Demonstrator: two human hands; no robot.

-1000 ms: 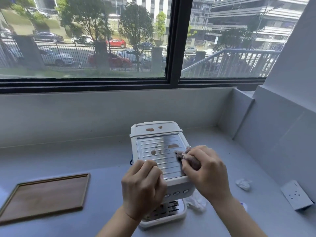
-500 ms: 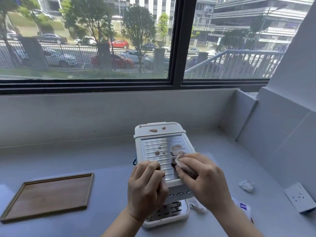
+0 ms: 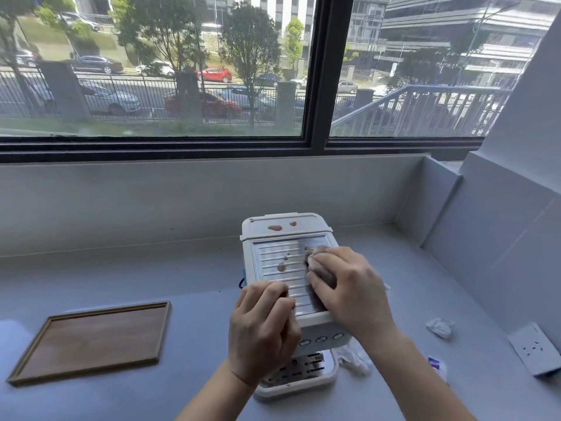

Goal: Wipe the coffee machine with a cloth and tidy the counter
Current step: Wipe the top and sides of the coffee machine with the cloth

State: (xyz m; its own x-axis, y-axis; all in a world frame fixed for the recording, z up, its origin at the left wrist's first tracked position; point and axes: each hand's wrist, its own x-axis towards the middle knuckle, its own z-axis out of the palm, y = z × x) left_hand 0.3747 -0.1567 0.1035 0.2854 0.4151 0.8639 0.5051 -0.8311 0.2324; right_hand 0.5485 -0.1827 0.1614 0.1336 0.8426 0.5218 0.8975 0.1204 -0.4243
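Two bare hands meet in the lower middle of the head view, both on a white coffee machine (image 3: 273, 253) that stands on a pale grey counter (image 3: 194, 335), below the window (image 3: 317, 74). The left hand (image 3: 262, 332) grips the machine's near left corner, its fingers curled over the front edge of the ribbed metal top plate. The right hand (image 3: 349, 294) lies on the right side of that plate, its fingers bent around a crumpled, brown-soiled cloth (image 3: 315, 253) and pressing it flat against the ribs; a corner of the cloth pokes out beyond the fingertips toward the back of the machine. Brown spots (image 3: 281, 268) sit on the left half of the plate, and two more blotches (image 3: 275, 228) mark the white lid behind it. Under the left wrist, the slotted drip tray (image 3: 300, 375) juts out at the machine's base. At lower left of the frame a shallow wooden tray (image 3: 91, 341) lies flat, well apart from the machine. A clear crumpled wrapper (image 3: 355, 358) lies just beside the drip tray on its right, a small white wad of tissue (image 3: 440, 327) farther right, and a white socket plate (image 3: 537, 349) leans near the right wall. A packet with blue print (image 3: 435, 363) peeks out beside the right forearm.
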